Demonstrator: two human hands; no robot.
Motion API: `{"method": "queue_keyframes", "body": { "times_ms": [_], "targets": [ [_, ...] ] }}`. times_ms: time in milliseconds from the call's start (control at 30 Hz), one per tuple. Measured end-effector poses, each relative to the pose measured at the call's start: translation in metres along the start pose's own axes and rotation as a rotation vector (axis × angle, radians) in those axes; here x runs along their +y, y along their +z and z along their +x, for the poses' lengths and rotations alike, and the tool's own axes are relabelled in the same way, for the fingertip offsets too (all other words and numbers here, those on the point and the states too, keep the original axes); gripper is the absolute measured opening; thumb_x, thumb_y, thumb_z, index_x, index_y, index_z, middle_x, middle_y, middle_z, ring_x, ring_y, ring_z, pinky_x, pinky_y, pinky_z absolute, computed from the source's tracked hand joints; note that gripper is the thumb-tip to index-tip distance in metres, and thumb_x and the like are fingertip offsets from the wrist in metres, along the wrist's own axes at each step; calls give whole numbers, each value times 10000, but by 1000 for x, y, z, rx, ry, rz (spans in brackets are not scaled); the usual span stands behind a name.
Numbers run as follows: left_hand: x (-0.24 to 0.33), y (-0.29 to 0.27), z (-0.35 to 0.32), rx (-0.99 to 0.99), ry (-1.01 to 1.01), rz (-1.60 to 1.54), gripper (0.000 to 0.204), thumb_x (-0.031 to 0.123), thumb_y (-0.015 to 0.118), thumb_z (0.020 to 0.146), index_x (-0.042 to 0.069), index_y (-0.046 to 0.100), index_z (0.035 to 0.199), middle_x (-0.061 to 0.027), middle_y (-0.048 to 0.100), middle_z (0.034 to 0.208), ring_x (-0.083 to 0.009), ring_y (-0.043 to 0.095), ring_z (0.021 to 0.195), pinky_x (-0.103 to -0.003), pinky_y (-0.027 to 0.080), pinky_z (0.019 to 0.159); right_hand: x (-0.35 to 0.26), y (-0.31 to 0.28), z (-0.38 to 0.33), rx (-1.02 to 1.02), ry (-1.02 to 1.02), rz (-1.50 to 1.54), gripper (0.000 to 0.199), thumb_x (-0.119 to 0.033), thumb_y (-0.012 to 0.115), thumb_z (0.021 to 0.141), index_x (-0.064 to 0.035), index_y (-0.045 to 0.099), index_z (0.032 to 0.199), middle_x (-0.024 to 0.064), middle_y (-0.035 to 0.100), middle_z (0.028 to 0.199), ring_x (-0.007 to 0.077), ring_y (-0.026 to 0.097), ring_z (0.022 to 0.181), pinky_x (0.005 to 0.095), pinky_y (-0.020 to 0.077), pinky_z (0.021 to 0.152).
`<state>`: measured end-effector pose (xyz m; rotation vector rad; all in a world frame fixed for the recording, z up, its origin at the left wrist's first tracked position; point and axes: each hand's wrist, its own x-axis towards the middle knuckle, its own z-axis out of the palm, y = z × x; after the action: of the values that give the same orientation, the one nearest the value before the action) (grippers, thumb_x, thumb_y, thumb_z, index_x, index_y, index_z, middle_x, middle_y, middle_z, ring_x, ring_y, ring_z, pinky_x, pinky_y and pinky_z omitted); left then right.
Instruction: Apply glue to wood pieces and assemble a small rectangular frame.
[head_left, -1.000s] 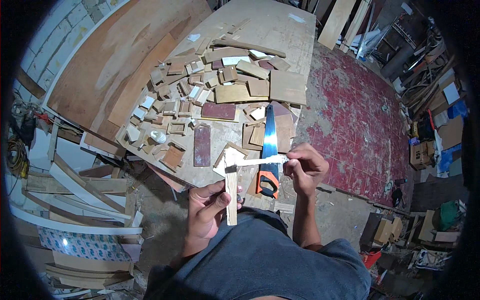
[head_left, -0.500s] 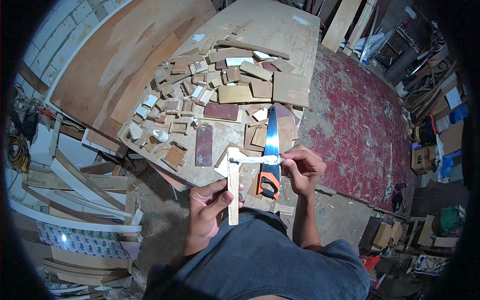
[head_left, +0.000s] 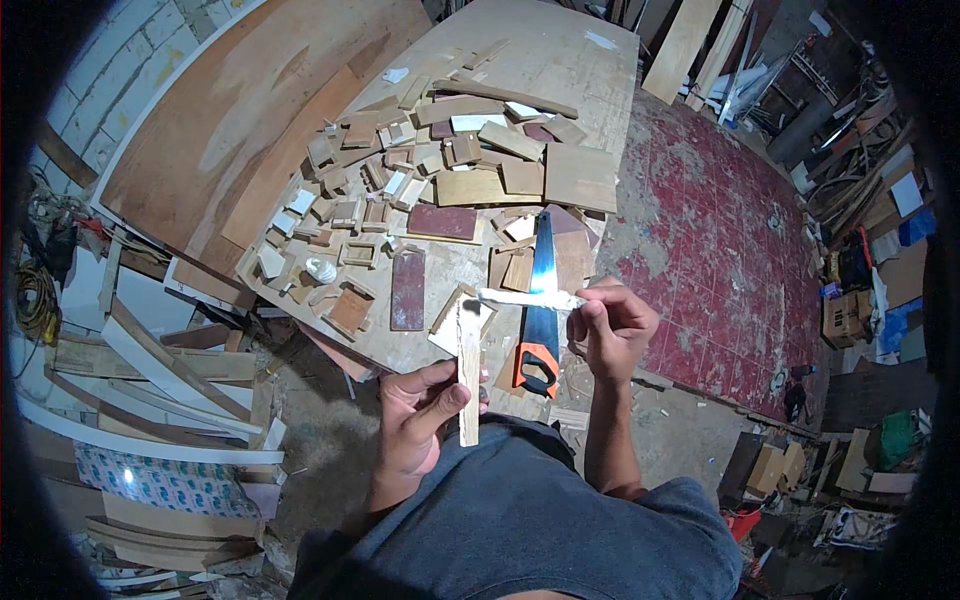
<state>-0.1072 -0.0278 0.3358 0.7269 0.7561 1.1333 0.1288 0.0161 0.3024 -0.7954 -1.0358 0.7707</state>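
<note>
My left hand point(head_left: 418, 412) is closed on a narrow pale wood strip point(head_left: 469, 350), its thumb across the lower half. The strip stands nearly upright, with a dark spot near its upper end. Between the thumb and fingers of my right hand point(head_left: 615, 325) is a slim white stick point(head_left: 530, 299) with a rough, crumpled-looking surface. It lies almost level, its free end beside the top of the strip; whether they touch I cannot tell. Beneath the stick, a handsaw point(head_left: 541, 320) with an orange and black handle rests on the worktable point(head_left: 545, 60).
Small wooden frames and blocks point(head_left: 375, 215) crowd the table's left side, with flat boards point(head_left: 580, 180) behind. A dark red board point(head_left: 408, 290) and a white spiral bulb point(head_left: 321, 269) lie nearer. Large panels point(head_left: 250, 120) lean at left; worn red flooring point(head_left: 710, 240) stretches right.
My right hand has moved slightly up and to the right with the white stick, whose free end has shifted from across the strip's top to beside it. My left hand has barely moved.
</note>
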Motion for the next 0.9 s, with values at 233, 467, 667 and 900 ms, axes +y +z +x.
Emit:
{"method": "queue_keyframes", "body": {
  "times_ms": [233,467,667,900],
  "targets": [
    [0,-1,-5,0,9,-50,275,13,693,880,-56,658,1144,-203,713,1013,-190,706,790,-311,602,738,0,3,-2,-86,-43,-144,40,64,681,812,64,698,848,96,671,741,98,580,590,221,443,522],
    [-2,-3,-10,22,4,-83,312,43,689,893,-33,646,1193,-200,712,1023,-176,704,784,-296,600,722,-1,2,-7,-120,-131,-248,59,66,699,782,55,699,841,102,669,715,127,596,587,241,458,537],
    [0,2,-12,67,24,-85,324,95,683,912,-26,640,1210,-167,711,1030,-160,694,788,-289,594,730,-6,4,-15,-176,-342,-415,101,54,754,738,35,699,820,127,696,739,190,674,657,268,507,593],
    [-3,-1,-19,92,37,-61,325,154,675,914,-25,648,1184,-178,701,1032,-200,694,813,-298,593,739,-1,-2,-21,-165,-218,-275,72,41,729,779,55,698,842,124,680,725,161,637,617,255,482,561]
  ]
}}
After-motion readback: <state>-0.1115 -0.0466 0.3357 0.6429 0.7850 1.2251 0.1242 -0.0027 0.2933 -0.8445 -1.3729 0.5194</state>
